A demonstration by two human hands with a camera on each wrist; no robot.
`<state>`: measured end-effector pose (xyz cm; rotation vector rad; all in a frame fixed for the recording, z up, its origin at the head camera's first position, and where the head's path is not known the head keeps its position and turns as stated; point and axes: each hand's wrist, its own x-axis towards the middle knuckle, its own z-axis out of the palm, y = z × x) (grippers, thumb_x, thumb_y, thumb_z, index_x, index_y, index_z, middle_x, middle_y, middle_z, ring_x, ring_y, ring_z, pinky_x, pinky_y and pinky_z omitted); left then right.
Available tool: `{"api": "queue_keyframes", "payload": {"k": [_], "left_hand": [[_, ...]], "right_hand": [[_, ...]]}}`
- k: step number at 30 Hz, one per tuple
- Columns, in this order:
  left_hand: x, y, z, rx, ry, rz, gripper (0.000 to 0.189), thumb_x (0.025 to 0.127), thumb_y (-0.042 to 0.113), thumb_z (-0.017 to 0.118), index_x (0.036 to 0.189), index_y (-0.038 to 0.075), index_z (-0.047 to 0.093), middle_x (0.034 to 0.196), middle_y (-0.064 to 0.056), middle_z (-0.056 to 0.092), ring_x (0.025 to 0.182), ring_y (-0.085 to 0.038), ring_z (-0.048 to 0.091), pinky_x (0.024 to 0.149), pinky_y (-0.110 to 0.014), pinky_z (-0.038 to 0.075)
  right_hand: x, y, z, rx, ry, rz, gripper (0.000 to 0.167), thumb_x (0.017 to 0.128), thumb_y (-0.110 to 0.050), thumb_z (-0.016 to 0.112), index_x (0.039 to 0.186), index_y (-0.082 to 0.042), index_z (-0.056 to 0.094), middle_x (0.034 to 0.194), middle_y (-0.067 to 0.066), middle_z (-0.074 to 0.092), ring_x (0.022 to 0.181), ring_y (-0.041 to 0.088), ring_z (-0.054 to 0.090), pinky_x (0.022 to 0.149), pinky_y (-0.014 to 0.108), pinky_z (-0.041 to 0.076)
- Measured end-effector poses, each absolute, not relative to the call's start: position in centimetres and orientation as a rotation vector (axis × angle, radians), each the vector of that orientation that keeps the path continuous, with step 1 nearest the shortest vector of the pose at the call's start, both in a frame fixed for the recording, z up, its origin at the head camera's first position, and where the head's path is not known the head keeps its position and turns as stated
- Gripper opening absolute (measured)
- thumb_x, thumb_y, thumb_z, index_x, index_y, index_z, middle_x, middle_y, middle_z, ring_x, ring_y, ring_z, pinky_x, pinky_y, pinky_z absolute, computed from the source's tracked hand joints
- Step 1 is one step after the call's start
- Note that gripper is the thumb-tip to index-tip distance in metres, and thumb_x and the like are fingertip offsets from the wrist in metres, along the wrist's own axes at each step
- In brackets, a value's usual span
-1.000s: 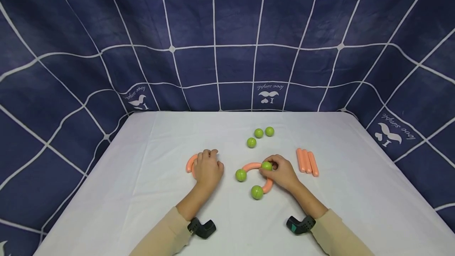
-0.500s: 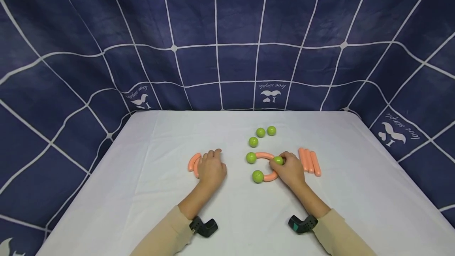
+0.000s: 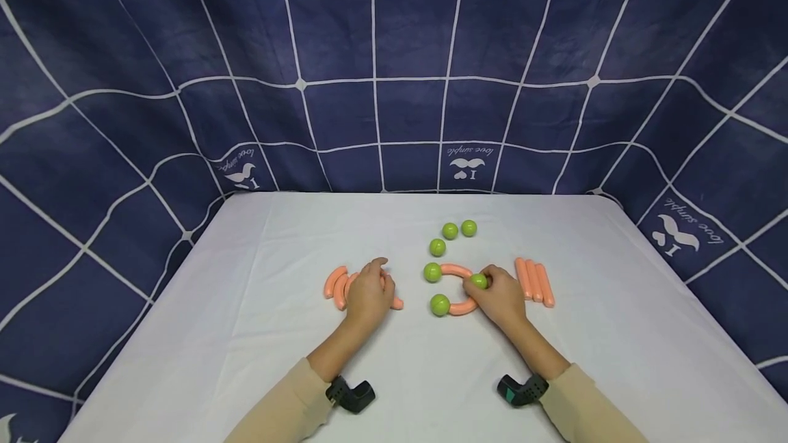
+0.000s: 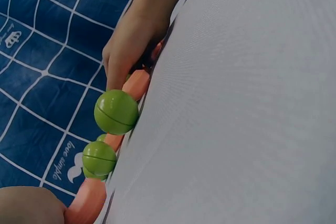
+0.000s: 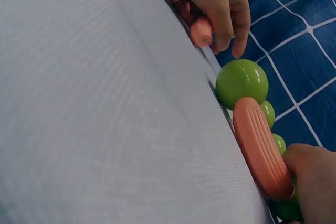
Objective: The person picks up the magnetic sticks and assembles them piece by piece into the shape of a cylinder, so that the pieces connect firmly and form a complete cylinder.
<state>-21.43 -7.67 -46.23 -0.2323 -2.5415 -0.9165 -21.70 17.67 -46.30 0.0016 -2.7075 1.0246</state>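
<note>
On the left of the white table, my left hand (image 3: pixel 368 296) grips a curved orange rod (image 3: pixel 397 303), whose end sticks out by the thumb side. In the left wrist view this rod (image 4: pixel 86 203) lies against a finger. Several more curved orange rods (image 3: pixel 333 282) lie to the left, partly hidden by that hand. My right hand (image 3: pixel 501 299) pinches a green ball (image 3: pixel 478 281) between thumb and fingers. From it run two curved rods, an upper rod (image 3: pixel 455 269) and a lower rod (image 3: pixel 463 307), ending in an upper ball (image 3: pixel 432 272) and a lower ball (image 3: pixel 440 305).
Beyond the joined pieces lie three loose green balls, the nearest ball (image 3: pixel 438 247) close to the upper end ball. Three straight orange rods (image 3: pixel 534 282) lie side by side right of my right hand. A blue checked cloth (image 3: pixel 406 111) hangs behind the white table (image 3: pixel 277 368).
My right hand has moved the joined balls and rods away from me and turned them, opening leftward. A curved rod now shows at my left hand's right side, and more rods show at its left.
</note>
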Motion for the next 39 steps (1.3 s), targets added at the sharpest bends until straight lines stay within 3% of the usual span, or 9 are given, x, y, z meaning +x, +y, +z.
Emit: {"api": "queue_keyframes", "payload": {"k": [3,7,11,15,23,31,39], "left_hand": [[-21.32,-7.55,-46.2,-0.214,-2.52,-1.061,0.025,0.086,0.01,0.068,0.108,0.0,0.062,0.077,-0.002,0.06,0.063,-0.012,0.053,0.056,-0.027,0.047],[-21.15,-7.5,-46.1,-0.166,-2.544,-1.217,0.03,0.084,0.024,0.077,0.091,0.005,0.055,0.065,0.003,0.052,0.055,-0.01,0.047,0.051,-0.026,0.043],[-21.1,-7.55,-46.18,-0.148,-2.573,-1.237,0.037,0.083,0.036,0.077,0.077,0.012,0.05,0.056,0.005,0.043,0.05,-0.009,0.041,0.048,-0.024,0.037],[-21.13,-7.57,-46.33,-0.194,-2.584,-1.238,0.037,0.084,0.041,0.076,0.073,0.014,0.052,0.053,0.007,0.041,0.048,-0.007,0.038,0.045,-0.023,0.033],[-21.28,-7.35,-46.15,-0.294,-2.589,-1.351,0.034,0.084,0.038,0.076,0.072,0.015,0.055,0.055,0.008,0.043,0.05,-0.006,0.038,0.045,-0.021,0.031],[-21.09,-7.17,-46.15,-0.187,-2.559,-1.407,0.035,0.087,0.038,0.073,0.093,0.007,0.057,0.066,0.001,0.053,0.049,-0.006,0.04,0.044,-0.023,0.036],[-20.99,-7.02,-45.78,-0.125,-2.559,-1.534,0.029,0.088,0.026,0.069,0.097,0.004,0.053,0.068,0.0,0.052,0.054,-0.009,0.046,0.049,-0.025,0.04]], "right_hand": [[-21.7,17.57,-46.42,0.039,-2.719,1.05,0.028,0.081,-0.033,0.073,0.085,-0.006,0.064,0.067,0.002,0.054,0.06,0.016,0.048,0.054,0.03,0.039],[-21.61,17.34,-46.52,0.102,-2.727,1.1,0.028,0.081,-0.032,0.076,0.085,-0.007,0.064,0.067,0.0,0.054,0.061,0.016,0.048,0.054,0.029,0.039],[-21.49,17.08,-46.63,0.183,-2.725,1.156,0.029,0.08,-0.032,0.078,0.085,-0.008,0.064,0.068,0.0,0.053,0.063,0.016,0.048,0.055,0.029,0.039],[-21.41,16.95,-46.79,0.237,-2.728,1.192,0.03,0.08,-0.034,0.08,0.086,-0.009,0.064,0.07,-0.001,0.053,0.065,0.015,0.048,0.055,0.028,0.04],[-21.39,16.98,-46.9,0.268,-2.713,1.193,0.029,0.079,-0.033,0.08,0.088,-0.01,0.065,0.071,-0.001,0.054,0.065,0.014,0.049,0.056,0.028,0.04],[-21.42,16.82,-46.94,0.269,-2.729,1.207,0.03,0.08,-0.034,0.08,0.086,-0.01,0.065,0.07,-0.001,0.053,0.066,0.014,0.048,0.056,0.028,0.04],[-21.44,16.9,-46.88,0.274,-2.722,1.193,0.028,0.079,-0.033,0.081,0.086,-0.011,0.065,0.07,-0.002,0.053,0.066,0.014,0.049,0.057,0.028,0.04]]}}
